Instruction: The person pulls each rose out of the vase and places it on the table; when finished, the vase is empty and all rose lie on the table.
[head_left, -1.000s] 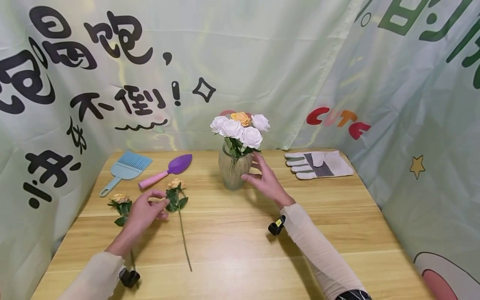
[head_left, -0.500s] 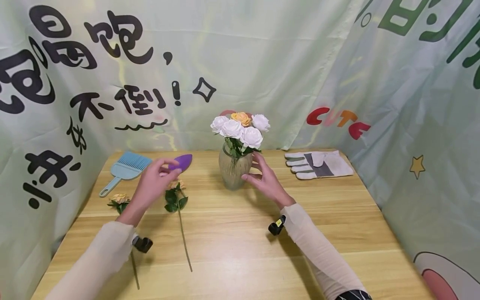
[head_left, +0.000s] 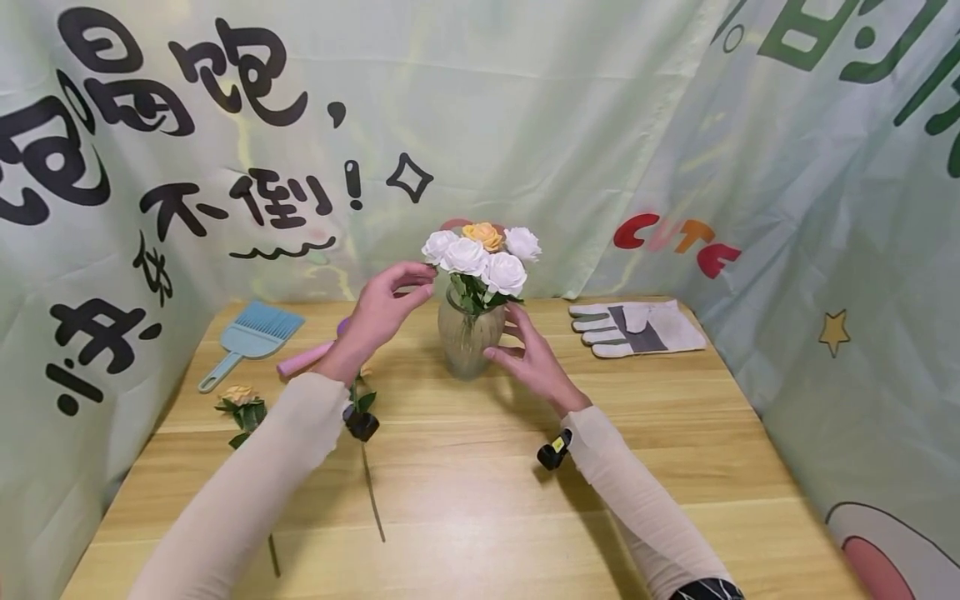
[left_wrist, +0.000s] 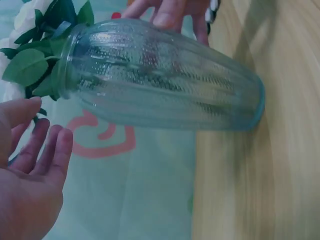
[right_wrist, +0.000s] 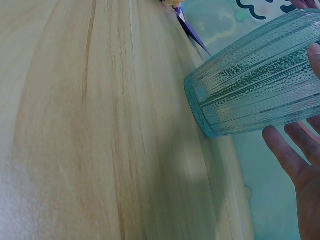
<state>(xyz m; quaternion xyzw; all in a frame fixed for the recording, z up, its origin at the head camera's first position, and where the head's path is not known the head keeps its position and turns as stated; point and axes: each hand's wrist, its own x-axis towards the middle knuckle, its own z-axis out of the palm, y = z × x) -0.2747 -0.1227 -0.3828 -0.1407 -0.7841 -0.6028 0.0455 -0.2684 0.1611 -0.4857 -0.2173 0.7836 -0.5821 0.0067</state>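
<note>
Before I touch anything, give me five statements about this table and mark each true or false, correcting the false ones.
1. The right hand is at the side of the vase. True.
2. Only white roses stand in the vase. False: an orange rose stands among them.
3. Seen from the head camera, the glove lies to the right of the vase. True.
4. The left hand grips the trowel. False: that hand is beside the white roses; the trowel lies on the table.
5. The vase is tipped over. False: the head view shows it upright.
</note>
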